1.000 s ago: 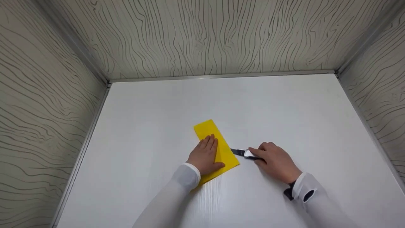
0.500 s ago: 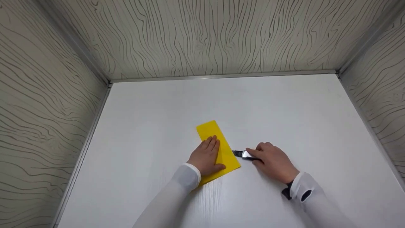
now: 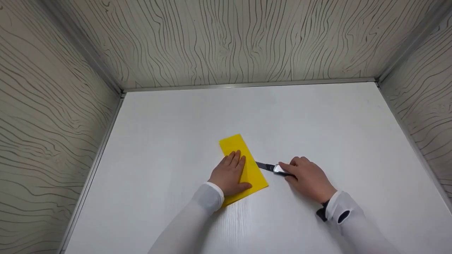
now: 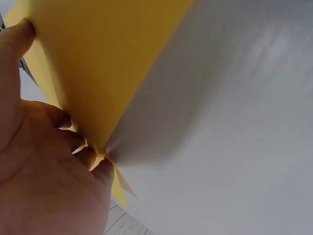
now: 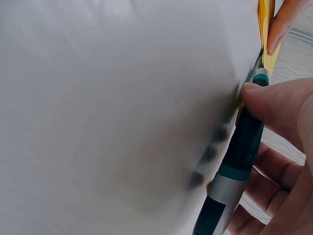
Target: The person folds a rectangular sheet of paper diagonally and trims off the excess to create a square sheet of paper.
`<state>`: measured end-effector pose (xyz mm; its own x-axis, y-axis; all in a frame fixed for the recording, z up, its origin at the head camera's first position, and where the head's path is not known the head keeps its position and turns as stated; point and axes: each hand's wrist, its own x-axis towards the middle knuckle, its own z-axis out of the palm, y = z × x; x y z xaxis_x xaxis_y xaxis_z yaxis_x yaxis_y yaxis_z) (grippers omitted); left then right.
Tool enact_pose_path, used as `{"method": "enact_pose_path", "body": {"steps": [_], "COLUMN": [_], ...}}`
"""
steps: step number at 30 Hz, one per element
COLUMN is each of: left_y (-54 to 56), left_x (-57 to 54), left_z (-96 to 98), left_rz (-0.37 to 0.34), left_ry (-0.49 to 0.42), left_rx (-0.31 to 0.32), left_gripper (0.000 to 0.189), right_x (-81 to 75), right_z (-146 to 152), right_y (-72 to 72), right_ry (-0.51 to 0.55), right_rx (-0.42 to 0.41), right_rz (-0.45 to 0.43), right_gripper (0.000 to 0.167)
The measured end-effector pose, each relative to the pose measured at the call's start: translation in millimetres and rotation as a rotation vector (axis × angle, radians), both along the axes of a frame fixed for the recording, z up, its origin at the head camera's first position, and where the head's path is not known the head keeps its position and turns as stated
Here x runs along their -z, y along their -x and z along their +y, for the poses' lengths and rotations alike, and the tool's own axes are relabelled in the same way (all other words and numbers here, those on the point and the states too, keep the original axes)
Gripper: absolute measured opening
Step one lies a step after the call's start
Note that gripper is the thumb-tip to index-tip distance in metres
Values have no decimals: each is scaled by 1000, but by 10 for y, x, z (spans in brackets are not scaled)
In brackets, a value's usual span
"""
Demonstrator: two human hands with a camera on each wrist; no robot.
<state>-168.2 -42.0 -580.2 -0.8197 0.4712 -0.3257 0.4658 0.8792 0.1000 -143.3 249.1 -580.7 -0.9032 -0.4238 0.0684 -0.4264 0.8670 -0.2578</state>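
A folded sheet of yellow paper (image 3: 235, 143) lies slantwise on the white table in the head view. My left hand (image 3: 229, 176) presses on it with fingers straight and thumb spread. In the left wrist view the fingertips (image 4: 87, 155) sit on the paper (image 4: 102, 54), whose layers stand a little apart at the far end. My right hand (image 3: 310, 178) grips a knife (image 3: 269, 167) by its handle, thumb along the top. The blade meets the paper's right edge, its tip hidden in the fold. In the right wrist view the handle (image 5: 242, 142) is dark with green and grey bands.
The white tabletop (image 3: 169, 134) spreads around both hands. Wood-grain panels (image 3: 226, 42) with metal edge strips rise at the back, left and right. A dark strap (image 3: 322, 213) shows at the right sleeve cuff.
The paper first shifted slightly right as the knife went deeper into its edge. Since then the knife has drawn back right and a little farther along the edge, baring more blade. The left hand stays put.
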Motion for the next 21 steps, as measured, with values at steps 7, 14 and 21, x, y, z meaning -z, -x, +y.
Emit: {"method": "enact_pose_path", "body": {"steps": [7, 14, 21], "left_y": [-6, 10, 15], "left_x": [2, 5, 0], "left_z": [-43, -56, -50], "left_rz": [6, -11, -18], "left_ry": [11, 26, 28], "left_rx": [-4, 1, 9], "left_gripper": [83, 88, 88], "right_x": [6, -16, -42], "right_z": [7, -35, -129], "right_y": [-11, -7, 30], "right_ry": [-1, 7, 20], "right_rx": [-10, -11, -25], "right_rz": [18, -8, -28], "right_gripper": [49, 50, 48]}}
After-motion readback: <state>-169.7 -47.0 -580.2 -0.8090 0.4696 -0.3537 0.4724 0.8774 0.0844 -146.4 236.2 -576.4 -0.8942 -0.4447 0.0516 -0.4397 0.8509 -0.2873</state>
